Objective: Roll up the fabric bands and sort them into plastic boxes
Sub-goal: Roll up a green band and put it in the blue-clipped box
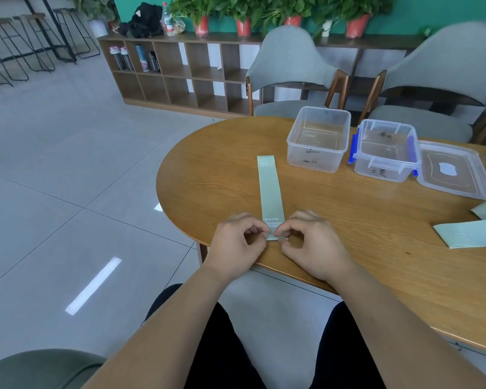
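Pale green band (270, 189) lies flat beside two clear boxes (319, 138)

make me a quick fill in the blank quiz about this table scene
1. The left hand and right hand pinch the near end of a light ____ band.
2. The number printed at its far end is ____.
3. The blue-clipped box stands to the ____ of the plain box.
Missing: green; 30; right.
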`<control>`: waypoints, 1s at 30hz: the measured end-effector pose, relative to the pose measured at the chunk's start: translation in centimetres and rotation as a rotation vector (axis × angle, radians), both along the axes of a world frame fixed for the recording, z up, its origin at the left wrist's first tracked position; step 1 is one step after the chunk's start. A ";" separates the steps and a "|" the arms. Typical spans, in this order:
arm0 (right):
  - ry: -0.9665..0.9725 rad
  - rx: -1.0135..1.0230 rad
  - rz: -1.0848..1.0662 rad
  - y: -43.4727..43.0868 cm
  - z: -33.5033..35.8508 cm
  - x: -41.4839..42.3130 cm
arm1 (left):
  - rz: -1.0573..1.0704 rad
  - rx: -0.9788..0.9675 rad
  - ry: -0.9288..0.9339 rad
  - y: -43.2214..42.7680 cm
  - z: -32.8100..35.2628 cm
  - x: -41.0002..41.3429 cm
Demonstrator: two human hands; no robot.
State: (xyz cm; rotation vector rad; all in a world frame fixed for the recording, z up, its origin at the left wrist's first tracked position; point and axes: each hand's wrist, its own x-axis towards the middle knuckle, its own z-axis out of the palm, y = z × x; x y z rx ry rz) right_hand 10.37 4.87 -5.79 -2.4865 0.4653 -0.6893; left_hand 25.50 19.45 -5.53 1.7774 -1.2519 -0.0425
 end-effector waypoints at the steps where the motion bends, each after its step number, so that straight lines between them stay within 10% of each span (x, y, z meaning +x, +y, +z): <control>1: -0.014 -0.002 0.002 0.0 -0.1 0.0 | 0.000 0.003 -0.002 0.0 0.1 -0.2; 30: -0.006 -0.125 -0.138 0.3 -0.5 0.6 | 0.081 0.028 -0.114 -0.7 -1.2 0.0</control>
